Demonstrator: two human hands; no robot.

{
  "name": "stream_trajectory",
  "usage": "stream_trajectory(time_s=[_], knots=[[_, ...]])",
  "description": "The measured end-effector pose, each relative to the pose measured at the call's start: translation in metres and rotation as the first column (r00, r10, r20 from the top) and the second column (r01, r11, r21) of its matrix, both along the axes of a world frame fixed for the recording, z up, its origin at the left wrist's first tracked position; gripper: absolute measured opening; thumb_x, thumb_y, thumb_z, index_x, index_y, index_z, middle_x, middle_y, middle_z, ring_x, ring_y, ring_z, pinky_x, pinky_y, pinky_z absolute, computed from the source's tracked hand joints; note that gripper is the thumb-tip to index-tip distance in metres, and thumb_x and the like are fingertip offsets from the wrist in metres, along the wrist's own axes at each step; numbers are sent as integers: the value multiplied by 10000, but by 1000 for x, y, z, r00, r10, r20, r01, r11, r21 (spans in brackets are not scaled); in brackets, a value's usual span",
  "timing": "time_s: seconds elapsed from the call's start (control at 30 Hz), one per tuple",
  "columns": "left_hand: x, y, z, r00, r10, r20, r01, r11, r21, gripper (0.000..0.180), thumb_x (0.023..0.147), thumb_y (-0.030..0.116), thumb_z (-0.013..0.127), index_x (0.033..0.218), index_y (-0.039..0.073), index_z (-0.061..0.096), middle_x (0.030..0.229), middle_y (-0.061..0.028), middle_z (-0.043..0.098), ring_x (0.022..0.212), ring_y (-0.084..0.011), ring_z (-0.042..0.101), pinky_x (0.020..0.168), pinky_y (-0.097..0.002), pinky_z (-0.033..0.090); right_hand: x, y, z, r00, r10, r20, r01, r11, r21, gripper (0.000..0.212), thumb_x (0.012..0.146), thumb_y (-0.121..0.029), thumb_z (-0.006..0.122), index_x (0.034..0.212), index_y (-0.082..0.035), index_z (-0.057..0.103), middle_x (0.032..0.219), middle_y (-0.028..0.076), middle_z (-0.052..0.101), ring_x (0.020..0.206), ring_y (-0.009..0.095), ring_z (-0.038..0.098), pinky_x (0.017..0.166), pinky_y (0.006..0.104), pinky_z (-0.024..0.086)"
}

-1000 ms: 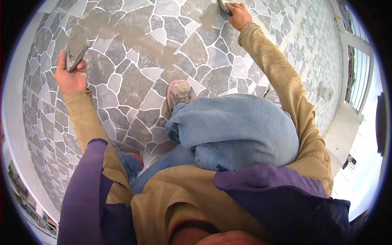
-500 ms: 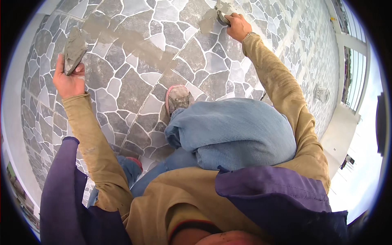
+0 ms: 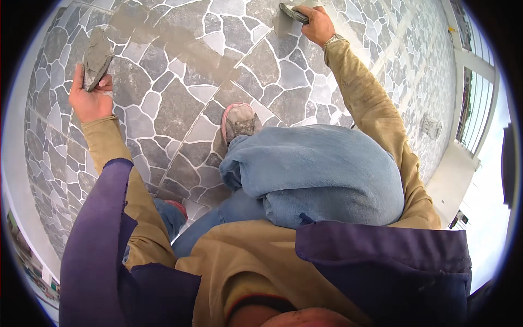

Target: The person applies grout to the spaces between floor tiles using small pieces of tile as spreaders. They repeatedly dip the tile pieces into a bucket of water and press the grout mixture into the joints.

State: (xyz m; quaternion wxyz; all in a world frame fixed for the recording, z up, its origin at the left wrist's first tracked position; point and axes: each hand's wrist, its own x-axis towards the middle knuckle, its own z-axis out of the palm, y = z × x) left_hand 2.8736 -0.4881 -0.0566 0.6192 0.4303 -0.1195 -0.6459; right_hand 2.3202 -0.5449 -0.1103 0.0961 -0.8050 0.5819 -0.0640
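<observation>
My left hand [image 3: 92, 100] holds up a flat piece loaded with wet grey grout [image 3: 98, 57], its fingers wrapped round the lower end. Grout hides most of that piece, so its exact kind cannot be told. Farther off at the upper right, my right hand [image 3: 319, 27] is closed on a thin, dark, flat spreader [image 3: 293, 13]. The spreader is at the tiled floor, over a damp grey patch [image 3: 283, 26]. A broad smear of grout [image 3: 185, 57] runs across the stone-patterned tiles [image 3: 177, 111] between my two hands.
My shoe [image 3: 238, 121] stands on the tiles, below the smear. My bent knee in blue jeans [image 3: 321, 169] fills the middle. A low white wall edge [image 3: 22, 158] curves along the left. On the right are a pale wall [image 3: 449, 169] and a barred opening [image 3: 476, 103].
My right hand has moved a little up, and the spreader has turned flatter. My left hand still holds the grout-loaded piece, slightly shifted. A purple vest flap has swung over my left forearm.
</observation>
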Motion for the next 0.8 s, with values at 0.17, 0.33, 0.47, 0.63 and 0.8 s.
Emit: stream_trajectory(time_s=[0.17, 0.33, 0.47, 0.63, 0.8], knots=[[-28, -13, -2, 1000, 8, -26, -7, 1000, 12, 247, 1032, 208, 497, 1092, 0, 617, 1050, -119, 685, 760, -167, 560, 583, -294, 399, 44, 79, 20, 984, 175, 14, -176, 981, 86, 547, 673, 11, 613, 1196, -136, 678, 1170, 32, 705, 1066, 303, 587, 927, 377, 530], [-18, -29, 2, 995, -89, -40, 85, 992, -93, 244, 1028, 203, 509, 1071, -11, 617, 1051, -127, 686, 781, -179, 575, 586, -299, 403, 16, 42, 38, 989, 144, -16, -145, 988, -48, 580, 698, 42, 569, 1238, -139, 675, 1176, 20, 709, 1033, 304, 605, 930, 373, 518], [-10, -28, 2, 991, -125, -37, 120, 987, -107, 232, 1021, 191, 517, 1063, -16, 613, 1049, -130, 685, 801, -193, 584, 591, -304, 407, 20, 43, 11, 975, 207, 79, -197, 974, -113, 463, 778, -13, 587, 1230, -83, 656, 1173, 111, 685, 1026, 345, 627, 900, 410, 513], [-5, -15, 3, 998, -28, -62, 23, 996, -87, 239, 1021, 191, 512, 1083, -22, 603, 1057, -137, 680, 843, -208, 600, 597, -308, 409, 25, 105, 0, 973, 230, 16, -230, 973, -7, 729, 646, 58, 609, 1336, -179, 617, 1351, -10, 629, 1175, 313, 555, 1027, 403, 477], [-4, -14, -6, 995, -57, -83, 50, 995, -89, 257, 1016, 190, 515, 1111, -34, 599, 1097, -156, 670, 896, -227, 609, 603, -308, 411, 19, 70, 14, 954, 299, -14, -297, 939, -171, 734, 651, 53, 594, 1348, -176, 600, 1378, -22, 607, 1179, 282, 556, 962, 417, 481]])
